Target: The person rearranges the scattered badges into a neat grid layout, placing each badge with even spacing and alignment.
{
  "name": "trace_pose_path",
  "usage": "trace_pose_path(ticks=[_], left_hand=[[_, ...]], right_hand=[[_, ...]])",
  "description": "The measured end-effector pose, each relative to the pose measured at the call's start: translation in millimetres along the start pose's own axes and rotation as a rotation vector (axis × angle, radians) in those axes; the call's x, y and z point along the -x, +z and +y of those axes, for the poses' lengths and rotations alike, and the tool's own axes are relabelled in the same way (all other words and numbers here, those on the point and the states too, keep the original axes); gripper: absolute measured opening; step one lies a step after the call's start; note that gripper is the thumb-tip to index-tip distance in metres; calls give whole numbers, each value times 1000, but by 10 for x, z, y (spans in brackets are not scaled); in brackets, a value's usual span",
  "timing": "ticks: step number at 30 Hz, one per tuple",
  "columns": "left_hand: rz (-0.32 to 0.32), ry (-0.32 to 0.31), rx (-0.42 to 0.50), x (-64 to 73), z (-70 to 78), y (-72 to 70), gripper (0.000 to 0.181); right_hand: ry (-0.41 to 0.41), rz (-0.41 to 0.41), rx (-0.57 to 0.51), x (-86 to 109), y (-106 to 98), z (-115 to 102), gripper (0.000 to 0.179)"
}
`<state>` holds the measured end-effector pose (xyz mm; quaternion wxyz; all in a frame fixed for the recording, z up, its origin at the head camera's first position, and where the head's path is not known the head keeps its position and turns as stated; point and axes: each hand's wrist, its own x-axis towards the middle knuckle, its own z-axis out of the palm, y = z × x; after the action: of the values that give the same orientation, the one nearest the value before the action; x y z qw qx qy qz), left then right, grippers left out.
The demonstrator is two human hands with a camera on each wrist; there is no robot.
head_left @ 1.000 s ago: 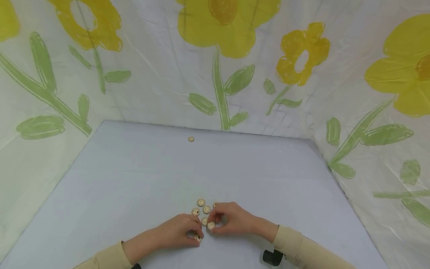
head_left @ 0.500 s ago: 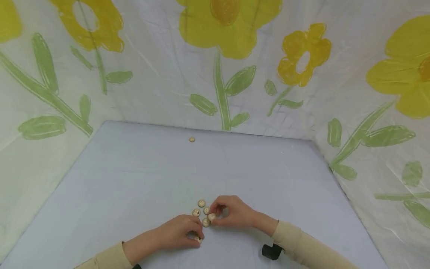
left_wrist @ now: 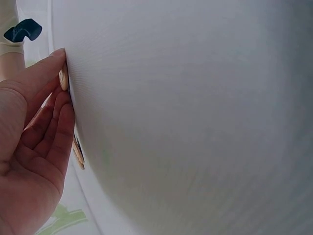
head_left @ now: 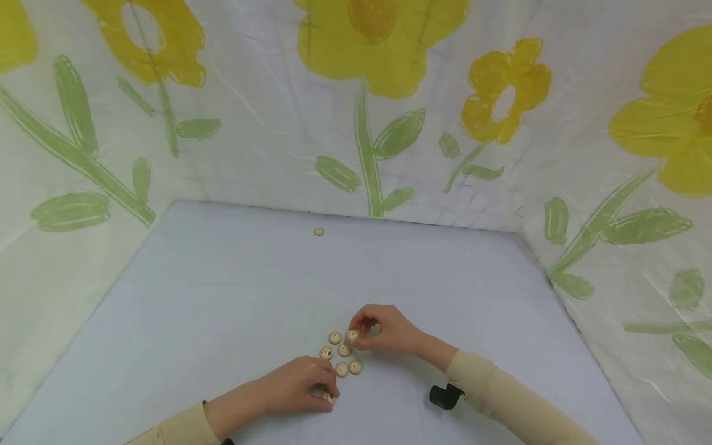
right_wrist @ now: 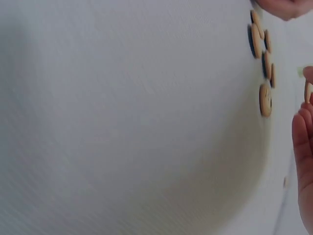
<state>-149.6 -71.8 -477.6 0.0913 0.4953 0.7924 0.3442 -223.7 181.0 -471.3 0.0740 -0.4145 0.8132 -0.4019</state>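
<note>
My right hand pinches a small round wooden disc with dark marks between thumb and fingers. In the right wrist view this disc is raised off the table. My left hand holds another marked disc near the front; its edge shows between thumb and fingers in the left wrist view, the disc standing close to the surface. Between the hands lie several similar discs, such as a disc and a neighbouring disc. One more is partly hidden under the right hand.
A lone disc lies near the back edge of the pale table. White curtains painted with yellow flowers enclose the back and sides. A black device sits at the right wrist.
My right hand has moved away from the body with its pinched disc, uncovering a disc lying on the table beside the cluster. My left hand has stayed in place on its disc.
</note>
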Motion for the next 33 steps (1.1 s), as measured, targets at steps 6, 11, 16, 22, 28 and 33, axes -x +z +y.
trace_pose_path(ticks=[6,11,16,22,28,33], left_hand=[[-4,-8,-2,0,16,-9,11],[-4,-16,10,2,19,-1,11],[6,1,7,10,22,-4,11],[4,-14,4,13,24,-17,10],[-9,-38,14,17,21,-15,11],[-14,-38,13,20,13,-9,11]], right_hand=[[29,7,0,-45,-51,72,22],[70,9,10,-87,-67,158,21],[86,23,12,-132,-91,223,20],[146,40,23,-208,-119,316,18],[185,49,50,-307,-164,389,18],[205,65,71,-365,-201,462,18]])
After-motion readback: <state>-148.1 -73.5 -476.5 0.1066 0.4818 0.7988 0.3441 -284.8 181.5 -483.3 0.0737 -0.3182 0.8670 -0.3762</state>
